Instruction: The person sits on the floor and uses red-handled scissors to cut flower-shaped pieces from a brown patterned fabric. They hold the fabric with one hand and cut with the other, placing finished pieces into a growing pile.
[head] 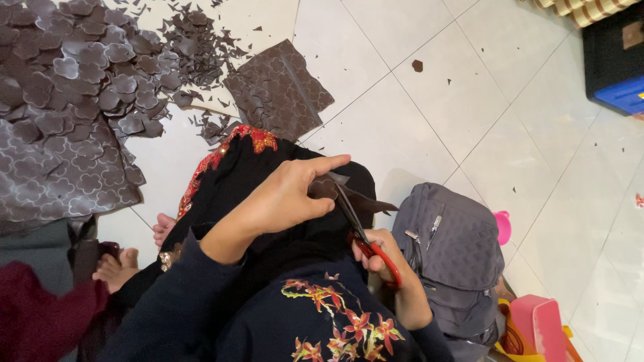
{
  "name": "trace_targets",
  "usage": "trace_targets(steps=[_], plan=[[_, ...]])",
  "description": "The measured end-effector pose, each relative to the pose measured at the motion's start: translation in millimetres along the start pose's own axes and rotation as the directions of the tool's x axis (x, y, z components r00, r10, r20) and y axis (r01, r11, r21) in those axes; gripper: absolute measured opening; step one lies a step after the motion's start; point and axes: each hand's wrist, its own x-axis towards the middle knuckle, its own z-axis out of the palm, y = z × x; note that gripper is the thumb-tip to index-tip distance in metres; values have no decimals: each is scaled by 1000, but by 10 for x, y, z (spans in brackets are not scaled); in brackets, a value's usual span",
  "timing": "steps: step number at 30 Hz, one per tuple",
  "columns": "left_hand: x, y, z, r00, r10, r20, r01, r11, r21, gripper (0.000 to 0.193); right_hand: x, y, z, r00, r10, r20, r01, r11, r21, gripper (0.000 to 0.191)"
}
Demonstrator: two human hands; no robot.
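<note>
Far left edge: I see a dark red sleeve (pixel 33 315) at the lower left, and just right of it bare toes (pixel 115 268) resting on the white tiled floor (pixel 469 100); whose they are I cannot tell.
Upper left of the frame: a heap of cut flower-shaped pieces (pixel 80 67) in dark brown, lying on and beside a large patterned brown sheet (pixel 54 174) that reaches down the left side.
Upper middle: loose offcuts (pixel 201 47) scattered over the tiles, and just right of them a smaller patterned sheet (pixel 278 90) lying flat, well apart from my hands.
Centre, lap: black cloth with red and gold embroidery (pixel 228 151) fills the space under both hands and hides the floor there.
Left hand (pixel 292 194): centre of the frame, fingers pinched narrowly on a small brown piece (pixel 365 201), forefinger stretched out along its top edge.
Brown piece: held up above the lap between the two hands, its right tip poking out past the blades.
Right hand (pixel 382 258): lower centre, closed round the red handles of the scissors (pixel 362 234); the dark blades run up to the piece and touch it. How far the blades gape I cannot tell.
Right of centre: a grey backpack (pixel 449 255) stands just beside the right hand, crowding that wrist.
Lower right: a pink plastic thing (pixel 540 325) beyond the backpack.
Upper right corner: a black and blue box (pixel 614 60).
</note>
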Motion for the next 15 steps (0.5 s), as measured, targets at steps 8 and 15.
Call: trace_targets(steps=[8, 15], plan=[[39, -114, -4, 997, 46, 58, -37, 987, -160, 72, 29, -68, -17, 998, -1, 64, -1, 1000, 26, 100], [73, -163, 39, 997, -20, 68, 24, 998, -61, 87, 15, -298, 206, 996, -33, 84, 24, 994, 103, 98]])
